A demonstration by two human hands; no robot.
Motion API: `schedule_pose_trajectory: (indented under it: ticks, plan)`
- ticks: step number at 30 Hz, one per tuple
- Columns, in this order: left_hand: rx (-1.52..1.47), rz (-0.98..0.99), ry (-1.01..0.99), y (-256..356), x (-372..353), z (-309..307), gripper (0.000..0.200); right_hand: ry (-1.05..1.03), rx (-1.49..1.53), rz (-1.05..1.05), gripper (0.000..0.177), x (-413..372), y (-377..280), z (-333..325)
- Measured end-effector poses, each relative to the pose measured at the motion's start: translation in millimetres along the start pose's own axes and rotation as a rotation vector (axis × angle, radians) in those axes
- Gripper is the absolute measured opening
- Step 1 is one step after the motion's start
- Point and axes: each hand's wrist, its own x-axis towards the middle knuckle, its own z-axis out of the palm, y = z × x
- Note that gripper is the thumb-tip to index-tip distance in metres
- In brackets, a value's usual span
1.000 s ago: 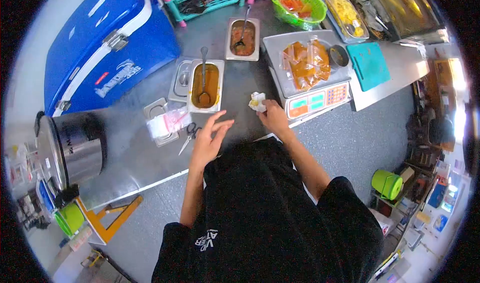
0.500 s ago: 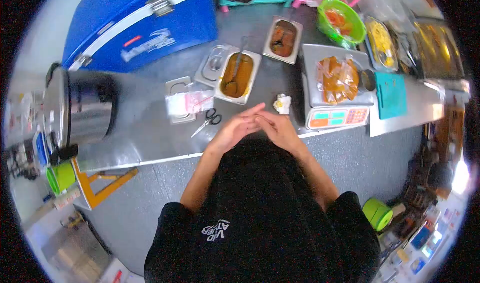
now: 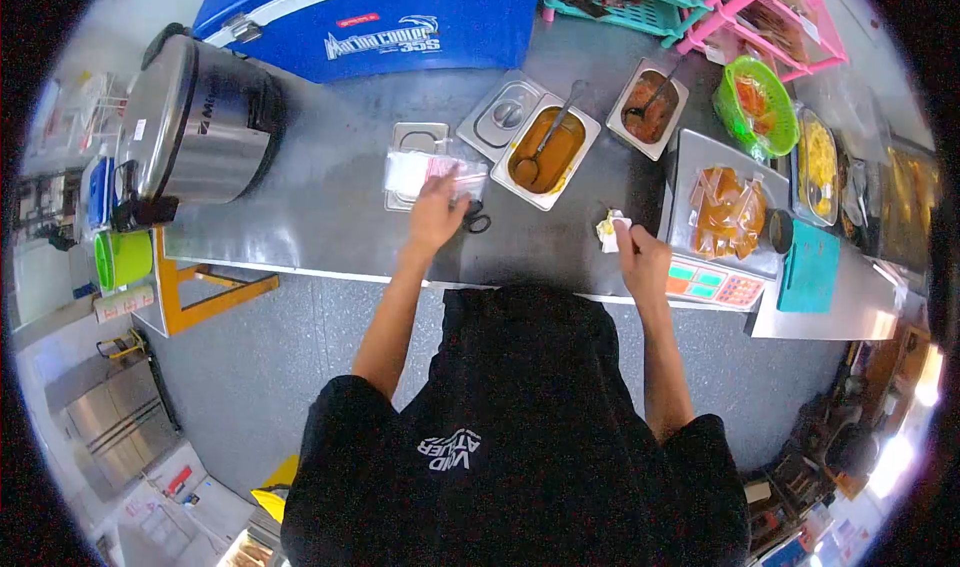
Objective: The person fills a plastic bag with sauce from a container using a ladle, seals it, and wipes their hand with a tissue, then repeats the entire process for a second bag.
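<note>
My left hand [image 3: 438,215] reaches over a stack of clear plastic bags [image 3: 408,175] with pink printing, its fingers apart and the tips on the bags. The bags lie on a steel lid [image 3: 420,139]. Black scissor handles [image 3: 478,223] show beside that hand; the blades are hidden. My right hand [image 3: 645,259] pinches the edge of a crumpled white tissue [image 3: 609,231] with yellow stains, on the counter left of the scale. Between the hands, farther back, stands a steel pan [image 3: 587,157] of orange-brown sauce with a ladle [image 3: 538,157] in it.
A digital scale [image 3: 712,285] carries a bag of orange-brown sauce [image 3: 728,212]. Behind are a second steel pan [image 3: 672,139], a green basket [image 3: 735,117] and a blue cooler [image 3: 440,27]. At the left stands a large steel pot [image 3: 215,127]. The counter's front edge [image 3: 350,275] runs before me.
My hands were together in front of me and have parted. The left has moved to the plastic bags, the right to the crumpled tissue. The view has shifted too.
</note>
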Motion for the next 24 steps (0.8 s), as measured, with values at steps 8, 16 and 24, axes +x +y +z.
schedule_pose_trajectory:
  ticks: [8, 16, 24]
  plan:
    - [0.119, 0.178, 0.202, -16, 17, 28, 0.01, -0.145, 0.175, -0.025, 0.034, -11, -41, 19]
    - [-0.337, -0.289, 0.341, 3, 11, -12, 0.039, -0.317, 0.223, -0.094, 0.027, -13, -53, 41]
    - [-0.714, -0.342, 0.274, -2, 7, -29, 0.031, -0.473, 0.401, 0.047, 0.024, -3, -59, 68]
